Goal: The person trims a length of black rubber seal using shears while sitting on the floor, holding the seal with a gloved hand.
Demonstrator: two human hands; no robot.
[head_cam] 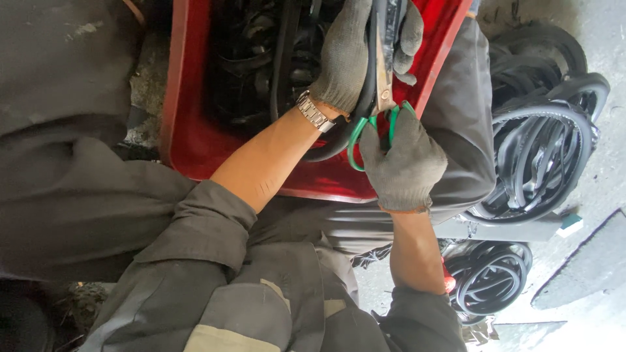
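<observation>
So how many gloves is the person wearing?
2. One grey glove on the left hand, gripping a black rubber strip over the red bin; one on the right hand, holding green-handled scissors.

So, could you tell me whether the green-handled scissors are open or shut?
Cannot tell. The right hand grips the green handles of the scissors, while the left hand and a black rubber strip hide most of the blades.
</observation>
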